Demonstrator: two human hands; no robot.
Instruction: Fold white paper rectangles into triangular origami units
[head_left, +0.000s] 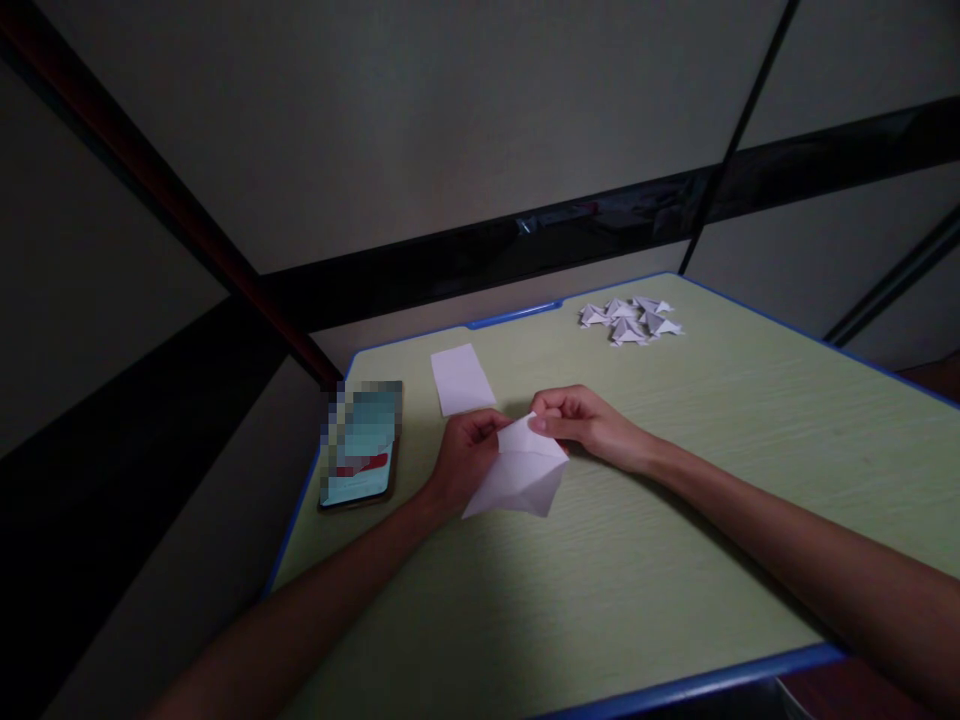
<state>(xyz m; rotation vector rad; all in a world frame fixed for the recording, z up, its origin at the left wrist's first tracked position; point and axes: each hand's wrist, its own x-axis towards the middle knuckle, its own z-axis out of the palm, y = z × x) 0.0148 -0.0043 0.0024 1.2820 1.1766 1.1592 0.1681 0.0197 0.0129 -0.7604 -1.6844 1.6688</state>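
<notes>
A white sheet of paper (523,480) with creases is held up above the table between both hands. Its top part is folded, and the lower edge hangs free toward me. My left hand (466,455) grips the sheet's left side, fingers curled behind it. At the upper right corner, my right hand (574,420) pinches the paper between thumb and fingers. Behind my left hand, a blank white paper (461,379) lies flat on the table.
The light green table (712,520) has a blue edge. A phone (364,445) with a lit, partly blurred screen lies at the left. Several folded paper figures (628,330) sit in a cluster at the far right. Cabinet panels (465,140) rise behind the table.
</notes>
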